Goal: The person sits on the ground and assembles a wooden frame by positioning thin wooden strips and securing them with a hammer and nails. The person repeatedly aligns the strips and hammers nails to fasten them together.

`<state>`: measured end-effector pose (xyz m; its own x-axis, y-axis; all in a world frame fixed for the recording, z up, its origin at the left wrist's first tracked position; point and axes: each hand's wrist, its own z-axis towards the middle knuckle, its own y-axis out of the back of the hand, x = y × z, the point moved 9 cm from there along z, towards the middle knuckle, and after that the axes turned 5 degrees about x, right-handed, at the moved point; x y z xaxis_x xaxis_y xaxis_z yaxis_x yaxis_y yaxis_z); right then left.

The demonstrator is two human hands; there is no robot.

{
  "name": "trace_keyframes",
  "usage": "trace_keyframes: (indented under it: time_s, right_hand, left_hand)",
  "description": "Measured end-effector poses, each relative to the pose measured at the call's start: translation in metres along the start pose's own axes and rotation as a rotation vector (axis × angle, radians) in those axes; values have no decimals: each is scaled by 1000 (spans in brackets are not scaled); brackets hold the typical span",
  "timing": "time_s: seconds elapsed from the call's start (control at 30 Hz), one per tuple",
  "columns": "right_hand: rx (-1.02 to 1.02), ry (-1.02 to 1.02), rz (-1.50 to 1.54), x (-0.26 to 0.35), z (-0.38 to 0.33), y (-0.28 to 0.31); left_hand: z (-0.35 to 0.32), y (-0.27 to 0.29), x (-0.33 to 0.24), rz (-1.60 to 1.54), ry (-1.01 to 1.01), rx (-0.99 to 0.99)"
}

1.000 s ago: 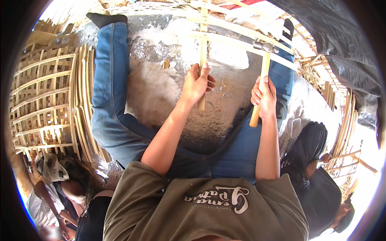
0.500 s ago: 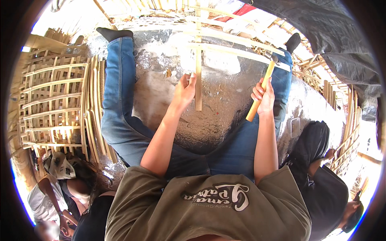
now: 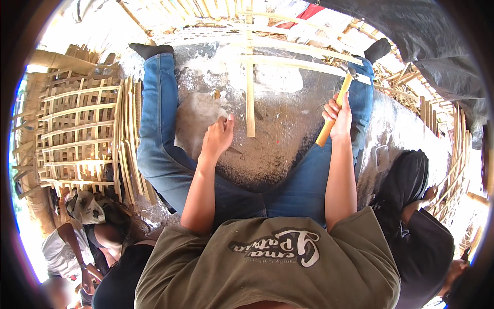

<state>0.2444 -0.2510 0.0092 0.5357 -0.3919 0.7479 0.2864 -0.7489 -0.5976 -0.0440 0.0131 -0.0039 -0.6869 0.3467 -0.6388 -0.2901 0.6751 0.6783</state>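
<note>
My right hand (image 3: 338, 117) grips the pale wooden handle of a hammer (image 3: 325, 133), its metal head up beside my right shin. My left hand (image 3: 218, 136) hovers left of an upright bamboo strip (image 3: 250, 98), apart from it. Its fingers are curled in with the thumb on top; whatever they hold, if anything, is hidden. Several crosswise bamboo strips, one being the near strip (image 3: 298, 63), meet the upright strip and reach right toward my foot. This lattice lies on the grey, worn floor (image 3: 278, 154) between my spread legs.
Finished-looking bamboo lattice panels (image 3: 80, 131) stand stacked at left, beside my left leg. A person in black (image 3: 411, 232) sits close on the right; another person (image 3: 64, 247) is at lower left. Dark plastic sheeting (image 3: 411, 31) hangs at upper right.
My left hand has drawn back from beside the upright strip, moving left and toward me. My right hand still holds the hammer in nearly the same place. The whole view has shifted slightly.
</note>
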Motion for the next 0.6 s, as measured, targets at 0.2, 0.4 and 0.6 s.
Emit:
trace_keyframes:
  time_s: [0.2, 0.4, 0.6]
  right_hand:
    - [42, 61, -65, 5, 1, -11]
    - [56, 251, -372, 16, -14, -41]
    - [171, 484, -746, 16, -31, -70]
  left_hand:
    - [-4, 5, 23, 125, 161, 0]
    - [18, -11, 31, 54, 109, -185]
    - [33, -9, 47, 8, 121, -169]
